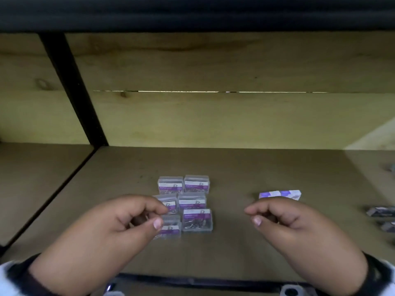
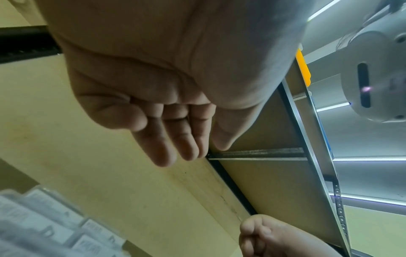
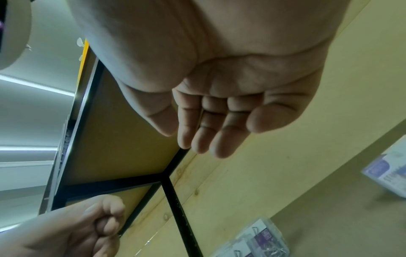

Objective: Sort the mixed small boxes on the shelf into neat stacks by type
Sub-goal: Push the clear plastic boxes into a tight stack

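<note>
We hold nothing at this moment: our left hand (image 1: 119, 227) and right hand (image 1: 290, 225) both hang with fingers loosely curled, palms empty in the wrist views. Taking the block of clear plastic boxes (image 1: 186, 205) as our landmark, the left hand hovers over its near-left corner, thumb and forefinger just above the nearest box, not gripping it. The right hand floats to the right of the block, apart from it, knuckles up. Just beyond that hand lies a white-and-purple carton (image 1: 280, 195), and farther right, at the frame edge, some blurred grey boxes (image 1: 379, 211). The shelf (image 1: 235, 167) board runs back behind the block. We judge the next step is fetching the loose boxes on the right: best to pinch each by its short sides and set it down square, well apart from the block.
</note>
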